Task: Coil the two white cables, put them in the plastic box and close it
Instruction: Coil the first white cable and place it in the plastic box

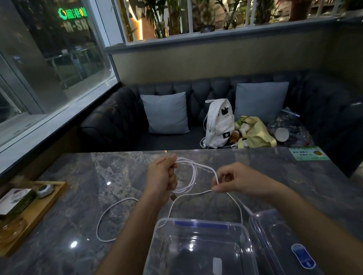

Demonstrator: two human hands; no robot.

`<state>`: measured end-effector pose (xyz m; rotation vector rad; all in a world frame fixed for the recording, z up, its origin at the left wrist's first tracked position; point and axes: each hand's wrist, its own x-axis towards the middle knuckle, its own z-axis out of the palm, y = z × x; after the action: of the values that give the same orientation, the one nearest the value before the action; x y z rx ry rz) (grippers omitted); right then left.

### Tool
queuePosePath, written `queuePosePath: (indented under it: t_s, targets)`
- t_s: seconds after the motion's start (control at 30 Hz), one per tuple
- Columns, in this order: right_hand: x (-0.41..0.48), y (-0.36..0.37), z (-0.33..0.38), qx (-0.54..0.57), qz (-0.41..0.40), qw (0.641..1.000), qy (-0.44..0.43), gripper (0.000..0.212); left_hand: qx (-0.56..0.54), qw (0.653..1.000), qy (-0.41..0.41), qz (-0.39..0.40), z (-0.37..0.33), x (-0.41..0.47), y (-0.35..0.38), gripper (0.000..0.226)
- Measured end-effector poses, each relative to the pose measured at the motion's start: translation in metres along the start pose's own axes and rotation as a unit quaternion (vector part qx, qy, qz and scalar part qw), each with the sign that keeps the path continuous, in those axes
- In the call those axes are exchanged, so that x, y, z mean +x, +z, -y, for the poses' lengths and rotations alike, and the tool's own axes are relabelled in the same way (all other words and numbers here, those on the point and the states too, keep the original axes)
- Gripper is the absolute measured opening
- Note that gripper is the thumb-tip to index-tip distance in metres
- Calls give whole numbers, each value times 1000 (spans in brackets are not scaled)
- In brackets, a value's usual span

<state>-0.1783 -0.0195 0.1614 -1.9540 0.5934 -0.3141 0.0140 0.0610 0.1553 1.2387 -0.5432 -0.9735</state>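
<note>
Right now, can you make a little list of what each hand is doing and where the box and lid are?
left hand: grips coiled loops of the thin white cable
right hand: pinches a loose strand of it
clear plastic box: open, on the grey marble table
clear flat lid: lies beside the box, on its right
loose white loop: lies on the table, left of the box

Left grip [162,177]: fist; right grip [239,179]: pinch.
</note>
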Motion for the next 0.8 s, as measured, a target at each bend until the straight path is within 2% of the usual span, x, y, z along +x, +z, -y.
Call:
queuePosePath:
  t_s: [0.1,0.17,0.33,0.47,0.57,0.63,0.7,0.77,0.8]
  targets:
    - [5,4,-5,78,-85,993,16,21,-5,1000,0,12,2,-4,4,33]
    - [8,11,-1,162,-109,980,20,20,-23,1000,-8,19,4,-7,9,34]
    - [20,34,11,296,-89,951,30,23,-132,991,-7,16,12,-13,20,41]
    - [25,39,21,460,-46,887,1,29,-221,975,12,18,21,-14,22,43]
    - [29,40,24,522,-54,851,-11,33,-265,963,-8,56,25,-14,20,47]
    - [30,35,24,507,-81,858,-19,29,-199,976,-33,83,21,-14,13,34]
    - [28,28,21,456,-82,886,-25,29,13,996,-20,83,12,-12,1,23]
    - [24,23,18,388,-73,918,-25,31,215,974,49,51,3,-9,-10,20]
    - [23,22,16,357,-69,931,-23,31,253,963,78,51,-1,-9,-14,18]
